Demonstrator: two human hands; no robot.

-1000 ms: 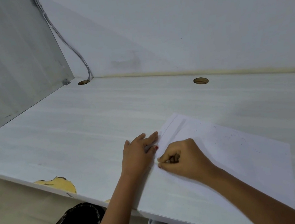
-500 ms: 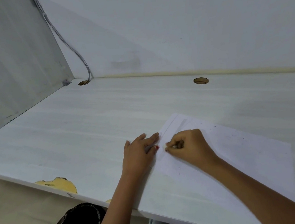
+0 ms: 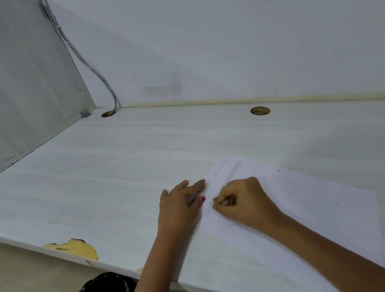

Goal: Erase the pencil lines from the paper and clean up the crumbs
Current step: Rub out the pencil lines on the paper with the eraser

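A white sheet of paper point(image 3: 313, 208) lies on the pale desk point(image 3: 118, 178), slanted toward the front right. Faint pencil lines run along its far left margin. Dark eraser crumbs point(image 3: 299, 183) are scattered over the sheet. My left hand point(image 3: 181, 204) lies flat with straight fingers, pressing the paper's left edge down. My right hand point(image 3: 243, 202) is curled in a fist on the paper just right of it, pinching a small eraser point(image 3: 225, 201) that is mostly hidden by the fingers.
The desk has two round cable holes point(image 3: 260, 110) near the back wall, and a cable point(image 3: 90, 61) drops into the left one. Chipped yellow patches point(image 3: 78, 249) mark the front edge. A grey side panel point(image 3: 11, 82) closes off the left.
My right hand slid up the paper's left margin and has come back down and right a little. My left hand has stayed in place.
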